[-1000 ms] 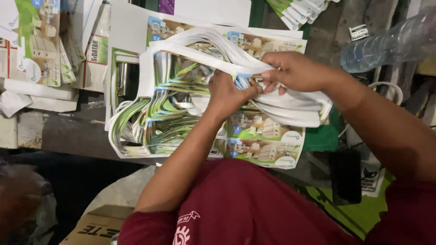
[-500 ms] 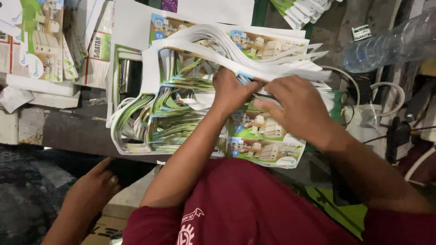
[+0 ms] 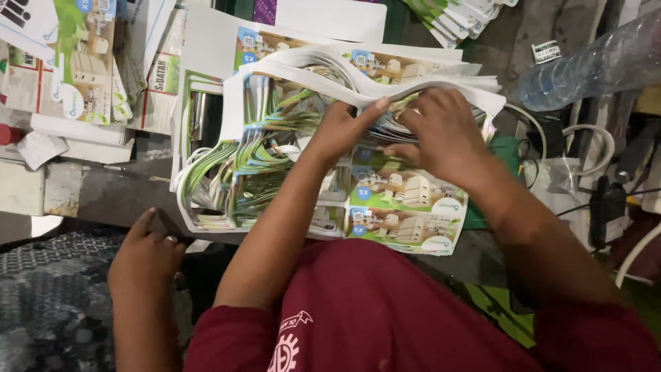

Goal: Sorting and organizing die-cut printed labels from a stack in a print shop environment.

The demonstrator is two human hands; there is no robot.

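A green-and-white stack of printed package sheets (image 3: pixel 406 200) lies centre, similar flat cartons (image 3: pixel 76 62) far left, a white label (image 3: pixel 549 52) far right.

A clear plastic bottle (image 3: pixel 592 65) lies at the upper right above white cables (image 3: pixel 585 148), a fan of green-edged leaflets (image 3: pixel 454 17) sits at top, and another person's hand (image 3: pixel 144 258) rests lower left.
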